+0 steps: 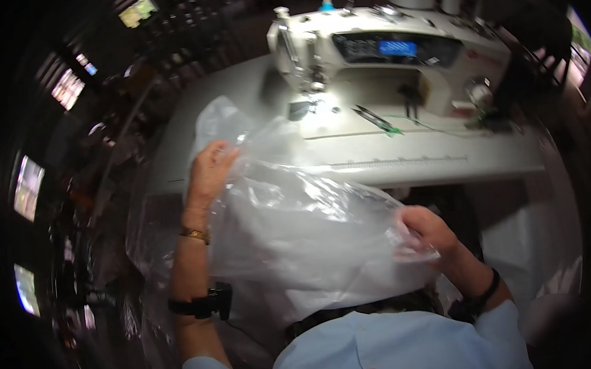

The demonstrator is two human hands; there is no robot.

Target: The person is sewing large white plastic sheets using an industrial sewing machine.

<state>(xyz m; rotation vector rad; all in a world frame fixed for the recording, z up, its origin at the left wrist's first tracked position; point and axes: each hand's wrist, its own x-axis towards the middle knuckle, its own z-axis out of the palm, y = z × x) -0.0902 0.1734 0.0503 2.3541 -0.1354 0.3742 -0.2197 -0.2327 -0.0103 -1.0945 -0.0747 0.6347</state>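
A large sheet of clear plastic film spreads across my lap and over the front left part of the sewing table. My left hand pinches its upper left part, where the film bunches up above the table edge. Lower down, near my body on the right, my right hand is closed round a gathered edge of the same film. Light glints off the creases between the two hands. Whether the film is a bag or a single layer, I cannot tell.
A white sewing machine with a lit blue display stands at the back; its lamp shines on the needle area. Dark thread snips lie on its bed beside green thread. A ruler scale runs along the table's front.
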